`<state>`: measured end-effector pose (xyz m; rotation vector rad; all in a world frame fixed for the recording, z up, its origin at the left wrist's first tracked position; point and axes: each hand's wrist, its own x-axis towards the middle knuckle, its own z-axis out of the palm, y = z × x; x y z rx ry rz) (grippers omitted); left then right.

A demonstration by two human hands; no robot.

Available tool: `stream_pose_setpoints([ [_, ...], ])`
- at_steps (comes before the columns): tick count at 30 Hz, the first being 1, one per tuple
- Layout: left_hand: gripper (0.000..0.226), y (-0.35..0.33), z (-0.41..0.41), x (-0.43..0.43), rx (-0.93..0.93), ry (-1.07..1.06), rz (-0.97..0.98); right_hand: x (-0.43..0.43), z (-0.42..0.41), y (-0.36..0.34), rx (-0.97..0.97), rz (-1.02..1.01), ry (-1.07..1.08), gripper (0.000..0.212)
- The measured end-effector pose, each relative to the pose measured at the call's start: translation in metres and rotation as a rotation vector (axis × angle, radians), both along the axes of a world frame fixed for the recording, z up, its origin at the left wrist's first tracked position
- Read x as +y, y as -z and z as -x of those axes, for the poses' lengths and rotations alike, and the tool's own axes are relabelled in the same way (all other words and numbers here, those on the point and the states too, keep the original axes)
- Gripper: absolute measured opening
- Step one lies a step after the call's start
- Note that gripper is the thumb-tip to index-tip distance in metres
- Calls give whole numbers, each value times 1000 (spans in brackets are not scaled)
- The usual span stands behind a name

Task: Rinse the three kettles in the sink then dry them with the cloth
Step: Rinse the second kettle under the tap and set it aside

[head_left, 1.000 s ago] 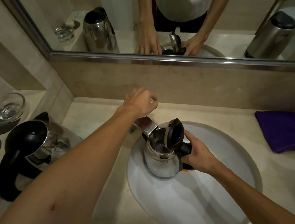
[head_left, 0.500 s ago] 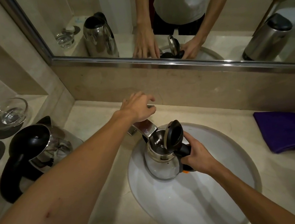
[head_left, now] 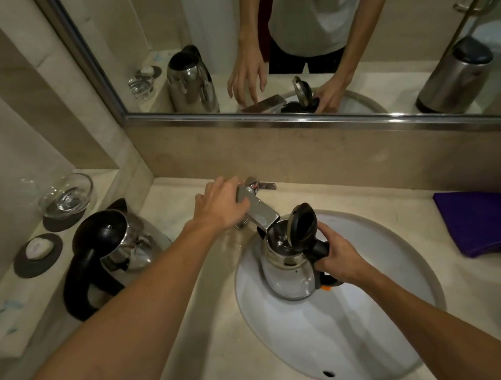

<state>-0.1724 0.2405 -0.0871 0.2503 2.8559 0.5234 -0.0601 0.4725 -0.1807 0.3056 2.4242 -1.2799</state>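
One small steel kettle (head_left: 286,268), lid open, sits in the white oval sink (head_left: 344,337) under the chrome tap (head_left: 262,214) at 12 o'clock; right hand (head_left: 339,261) grips its handle, left hand (head_left: 219,207) rests loose-fingered on the tap. First rinse, likely; next, run water.

Both arms are bare along their whole visible length, from the near edge of the view out to the left hand (head_left: 222,206) and the right hand (head_left: 339,261), and both hands are bare as well. On the upper side of the left forearm (head_left: 114,305) sits a short, thin mark (head_left: 66,294), possibly a scratch or a healing scrape; the blur there makes it hard to say. The right forearm (head_left: 420,311) is slim and smooth. In the mirror (head_left: 361,118) the reflected torso wears a loose, pale, plain shirt (head_left: 313,3), its hem hanging over dark trousers (head_left: 315,63).
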Motion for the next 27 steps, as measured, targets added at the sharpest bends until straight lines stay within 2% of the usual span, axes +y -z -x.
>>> stream_pose_setpoints([
  [4,49,0,-7,-1,-7,32,-11,-2,3,1,16,-5,-5,101],
  [12,52,14,-54,3,-46,83,-45,-3,-4,3,40,23,-11,102],
  [27,60,29,-97,-7,-39,36,-36,-9,0,2,73,-32,-58,105],
])
